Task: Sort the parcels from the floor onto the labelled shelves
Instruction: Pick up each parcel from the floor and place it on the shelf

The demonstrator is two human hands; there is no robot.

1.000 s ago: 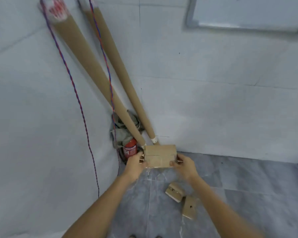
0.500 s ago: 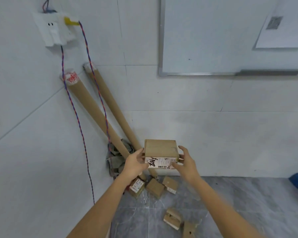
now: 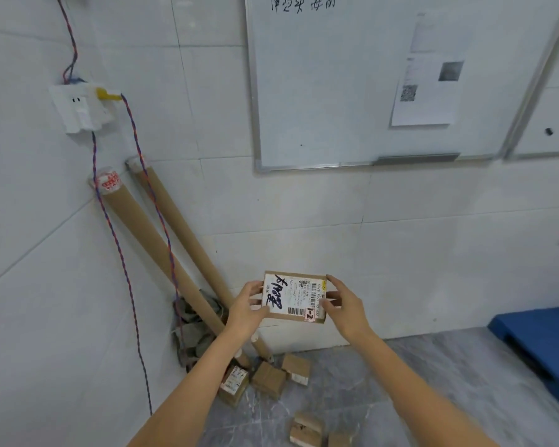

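The left hand (image 3: 247, 309) and the right hand (image 3: 346, 304) are both closed on one parcel (image 3: 294, 296). It is held up in the air, just below the lower left corner of the whiteboard (image 3: 336, 91). The left hand grips its left short side. The right hand grips its right short side, with the thumb lying on the front face. The white label (image 3: 292, 293) faces the camera, so I judge that the step in hand is to read the address before carrying the parcel to a shelf. The shelves are not in view.

To do this well, hold the labelled face flat toward the eyes. The right thumb should not cover the red-framed mark (image 3: 309, 313), which seems to read "1-2" and is probably the shelf code. The box looks light and stiff, so a grip on the two sides should be enough, without squeezing. Only when the code is read with certainty should the person turn to find the matching shelf.

The count is one parcel in the hands. Five floor parcels (image 3: 268, 379) are visible farther below the whiteboard: three in a group near the wall and two nearer the person, the last one cut by the picture's edge. Two cardboard tubes (image 3: 162, 262) lean in the corner, below and left of the whiteboard. One paper sheet (image 3: 426, 75) hangs on the whiteboard.
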